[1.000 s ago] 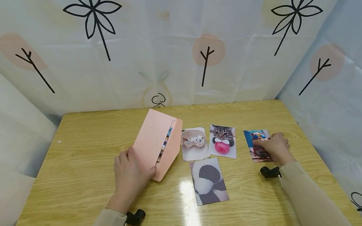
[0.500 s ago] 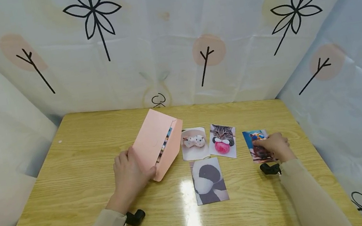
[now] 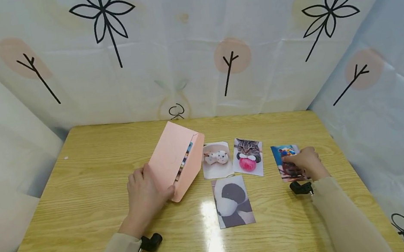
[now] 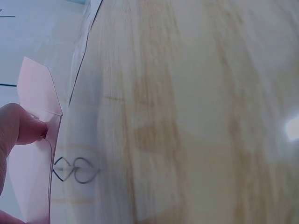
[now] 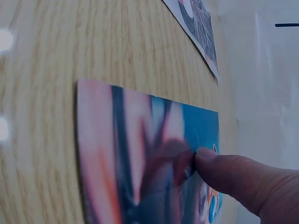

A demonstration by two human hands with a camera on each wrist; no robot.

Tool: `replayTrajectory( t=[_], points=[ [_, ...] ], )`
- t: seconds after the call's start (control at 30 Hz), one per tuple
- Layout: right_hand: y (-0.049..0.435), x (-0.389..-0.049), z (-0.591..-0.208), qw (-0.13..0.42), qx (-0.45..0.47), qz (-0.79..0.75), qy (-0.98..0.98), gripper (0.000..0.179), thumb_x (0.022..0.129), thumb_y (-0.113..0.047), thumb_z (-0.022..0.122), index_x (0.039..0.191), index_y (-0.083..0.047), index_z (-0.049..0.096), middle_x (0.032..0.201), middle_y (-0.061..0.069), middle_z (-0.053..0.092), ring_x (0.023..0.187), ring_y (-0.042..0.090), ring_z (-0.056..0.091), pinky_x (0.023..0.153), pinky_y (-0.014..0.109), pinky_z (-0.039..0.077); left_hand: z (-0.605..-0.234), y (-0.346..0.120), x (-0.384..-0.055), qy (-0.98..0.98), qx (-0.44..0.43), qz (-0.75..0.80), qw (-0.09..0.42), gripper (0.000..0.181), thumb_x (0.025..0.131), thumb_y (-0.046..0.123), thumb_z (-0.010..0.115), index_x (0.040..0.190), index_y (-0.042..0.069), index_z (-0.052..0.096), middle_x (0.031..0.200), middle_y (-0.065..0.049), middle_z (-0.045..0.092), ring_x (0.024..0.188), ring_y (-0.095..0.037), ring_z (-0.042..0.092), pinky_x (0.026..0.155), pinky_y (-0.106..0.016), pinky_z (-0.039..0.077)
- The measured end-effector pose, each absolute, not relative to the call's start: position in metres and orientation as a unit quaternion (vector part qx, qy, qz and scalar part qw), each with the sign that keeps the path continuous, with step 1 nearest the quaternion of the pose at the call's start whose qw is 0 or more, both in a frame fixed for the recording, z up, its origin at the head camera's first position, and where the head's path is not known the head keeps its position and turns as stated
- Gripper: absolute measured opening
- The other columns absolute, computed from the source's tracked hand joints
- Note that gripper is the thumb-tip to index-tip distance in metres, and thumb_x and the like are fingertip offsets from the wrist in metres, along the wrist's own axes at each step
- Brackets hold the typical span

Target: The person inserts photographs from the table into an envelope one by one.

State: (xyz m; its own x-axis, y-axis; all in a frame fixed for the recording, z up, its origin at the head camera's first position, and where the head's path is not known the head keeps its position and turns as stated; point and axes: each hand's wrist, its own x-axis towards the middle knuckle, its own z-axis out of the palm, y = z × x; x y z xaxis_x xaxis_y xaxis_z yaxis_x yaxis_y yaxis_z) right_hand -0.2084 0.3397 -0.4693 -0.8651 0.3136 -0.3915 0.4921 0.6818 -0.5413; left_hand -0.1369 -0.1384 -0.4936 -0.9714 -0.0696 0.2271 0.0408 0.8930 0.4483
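My left hand [image 3: 146, 199] grips a pink envelope [image 3: 170, 152] tilted at the table's middle, thumb at the lower end of its opening. Colourful edges of something inside show through the slot. In the left wrist view the thumb [image 4: 30, 128] lies over the envelope's edge beside the flap [image 4: 39, 86]. At the right my right hand [image 3: 309, 163] holds a colourful photo card [image 3: 285, 170] low at the tabletop. The right wrist view shows the thumb [image 5: 233, 170] across the card's face; its other fingers are hidden there.
Photo cards lie on the wooden table [image 3: 89, 182]: one of white spotted figures [image 3: 217, 167], one of a cat with a pink ball [image 3: 247, 163], and a grey one [image 3: 234, 208] nearer the front. A patterned white cloth [image 3: 192, 58] hangs behind the table.
The right hand and its card have shifted very slightly left and toward the front since a second ago. The left hand and envelope stay where they were.
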Motion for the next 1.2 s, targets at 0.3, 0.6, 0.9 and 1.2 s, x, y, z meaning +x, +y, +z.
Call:
replayTrajectory(
  t=[0.3, 0.6, 0.9, 1.2],
  points=[
    [0.337, -0.210, -0.461, 0.147, 0.197, -0.299, 0.922, 0.073, 0.081, -0.040, 0.074, 0.112, 0.019, 0.044, 0.117, 0.046, 0.032, 0.105, 0.048, 0.037, 0.080, 0.054, 0.043, -0.491, -0.138, -0.136, -0.965, 0.007, -0.236, 0.114, 0.099, 0.064, 0.051, 0.079, 0.131, -0.011, 0.039, 0.116, -0.031, 0.043, 0.106, -0.044, 0.036, 0.091, -0.054, 0.031],
    [0.339, -0.206, -0.471, 0.109, 0.198, -0.432, 0.873, 0.094, 0.084, -0.023, 0.075, 0.140, 0.013, 0.008, 0.119, 0.032, 0.041, 0.091, 0.029, 0.061, 0.077, 0.039, 0.054, -0.490, -0.138, -0.135, -0.965, 0.012, -0.238, 0.109, 0.099, 0.065, 0.049, 0.078, 0.132, -0.012, 0.039, 0.120, -0.033, 0.042, 0.110, -0.046, 0.035, 0.093, -0.055, 0.030],
    [0.336, -0.207, -0.452, 0.112, 0.145, -0.410, 0.894, 0.052, 0.099, -0.018, 0.049, 0.141, 0.009, 0.034, 0.119, 0.027, 0.051, 0.071, 0.021, 0.055, 0.056, 0.035, 0.048, -0.492, -0.139, -0.136, -0.966, 0.014, -0.232, 0.111, 0.100, 0.065, 0.052, 0.077, 0.132, -0.012, 0.039, 0.119, -0.033, 0.042, 0.111, -0.046, 0.036, 0.092, -0.056, 0.031],
    [0.309, -0.208, -0.427, 0.037, 0.091, -0.485, 0.869, 0.045, 0.100, -0.032, 0.050, 0.128, 0.004, 0.046, 0.121, 0.023, 0.058, 0.095, 0.020, 0.060, 0.082, 0.035, 0.050, -0.494, -0.138, -0.136, -0.967, 0.012, -0.226, 0.116, 0.101, 0.065, 0.052, 0.078, 0.132, -0.012, 0.038, 0.120, -0.032, 0.042, 0.111, -0.046, 0.035, 0.094, -0.056, 0.030]
  ],
)
